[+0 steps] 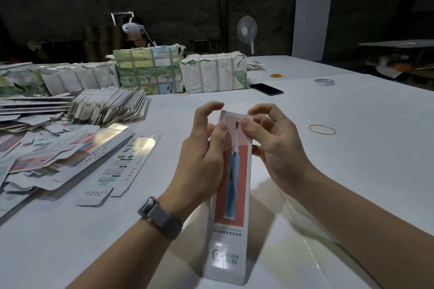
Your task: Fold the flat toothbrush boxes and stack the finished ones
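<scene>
1. The left hand [204,148] is gripping the long toothbrush box [231,195] along its left edge, thumb lying on the printed front near the top, index finger lifted and curled above the box's upper end.
2. The right hand [272,145] is pinching the box's top right corner between thumb and curled fingers, with the remaining fingers bent behind the right edge.
3. The box is being held upright and slightly tilted above the white worktop [352,124], in the middle of the view, its front showing a blue toothbrush on a red panel; its lower end is sitting near the bottom edge of the picture.
4. A wristwatch [159,217] with a mesh band is sitting on the left wrist.
5. Flat unfolded boxes [70,148] are lying scattered on the left of the worktop, and a fanned bundle of flat blanks [110,107] is resting just behind them.
6. Wrapped, taped parcels [150,70] are standing in a row at the far side.
7. A dark phone [266,88], a tape roll [324,82] and a yellow rubber band [322,129] are lying apart on the right.
8. A person wearing a white headset [131,29] is sitting behind the parcels, and a standing fan [246,30] is further right.
</scene>
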{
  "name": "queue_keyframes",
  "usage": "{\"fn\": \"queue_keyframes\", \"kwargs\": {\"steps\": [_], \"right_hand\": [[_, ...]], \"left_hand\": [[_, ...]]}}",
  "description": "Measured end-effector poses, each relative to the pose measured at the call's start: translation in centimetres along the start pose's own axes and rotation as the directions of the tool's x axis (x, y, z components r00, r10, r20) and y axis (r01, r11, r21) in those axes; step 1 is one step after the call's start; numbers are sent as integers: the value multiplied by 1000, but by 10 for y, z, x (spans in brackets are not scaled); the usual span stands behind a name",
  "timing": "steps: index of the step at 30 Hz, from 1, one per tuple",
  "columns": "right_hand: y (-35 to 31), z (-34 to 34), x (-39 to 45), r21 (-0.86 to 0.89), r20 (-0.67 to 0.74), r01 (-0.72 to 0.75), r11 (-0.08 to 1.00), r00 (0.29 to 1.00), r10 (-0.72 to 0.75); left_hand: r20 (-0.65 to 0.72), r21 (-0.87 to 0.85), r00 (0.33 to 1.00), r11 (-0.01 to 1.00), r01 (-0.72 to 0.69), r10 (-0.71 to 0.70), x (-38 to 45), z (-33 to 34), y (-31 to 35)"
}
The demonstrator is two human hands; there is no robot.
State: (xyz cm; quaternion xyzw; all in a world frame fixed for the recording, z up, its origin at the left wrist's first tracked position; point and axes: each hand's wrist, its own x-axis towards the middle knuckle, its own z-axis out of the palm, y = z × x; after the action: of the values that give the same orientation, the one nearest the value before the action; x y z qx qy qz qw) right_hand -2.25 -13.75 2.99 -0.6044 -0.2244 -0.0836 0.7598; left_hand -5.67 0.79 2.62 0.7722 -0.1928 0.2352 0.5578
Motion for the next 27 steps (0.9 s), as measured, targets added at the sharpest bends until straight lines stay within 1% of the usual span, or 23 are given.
{"fn": "queue_keyframes", "kwargs": {"steps": [4, 7, 9, 11, 13, 15, 16, 17, 20, 22, 24, 25, 27], "right_hand": [[-4, 1, 1, -25, -5, -2, 1000, 1000, 2], [-7, -2, 2, -13, 36, -26, 1000, 999, 27], [-5, -2, 1, -81, 70, -18, 997, 997, 23], [-2, -1, 0, -245, 105, 42, 969, 994, -16], [0, 2, -3, -468, 161, 121, 875, 986, -50], [1, 4, -6, -671, 227, 191, 717, 973, -47], [0, 4, -7, -741, 244, 210, 638, 969, -36], [-3, 4, -8, -784, 251, 220, 581, 968, -28], [-11, 2, -9, -843, 254, 237, 483, 967, -30], [-16, 3, -13, -896, 273, 275, 349, 960, -58], [-23, 1, -19, -926, 289, 300, 228, 954, -83], [-28, -3, -21, -934, 290, 301, 193, 953, -85], [-41, -17, -25, -947, 261, 270, 173, 963, -73]], "left_hand": [[-21, 19, 1000, 1000, 8, -8, -1, -1, -2], [-47, 15, 999, 1000, 11, -10, 0, 0, -4], [-95, 7, 995, 1000, 4, -3, 2, -3, -5], [-140, -19, 990, 1000, 9, -11, 5, -7, -6], [-172, -74, 984, 997, 22, -35, 6, -10, -7], [-195, -116, 980, 993, 23, -45, 7, -12, -9], [-199, -136, 979, 991, 22, -49, 7, -12, -10], [-197, -154, 979, 988, 22, -53, 6, -12, -10], [-184, -226, 981, 974, 24, -67, 6, -10, -10], [-168, -271, 984, 962, 18, -65, 5, -8, -8], [-119, -278, 992, 961, 4, -38, 3, -6, -5], [-88, -270, 996, 963, -1, -23, 2, -3, -3], [-25, -233, 1000, 973, -9, 3, 0, 2, 0]]}}
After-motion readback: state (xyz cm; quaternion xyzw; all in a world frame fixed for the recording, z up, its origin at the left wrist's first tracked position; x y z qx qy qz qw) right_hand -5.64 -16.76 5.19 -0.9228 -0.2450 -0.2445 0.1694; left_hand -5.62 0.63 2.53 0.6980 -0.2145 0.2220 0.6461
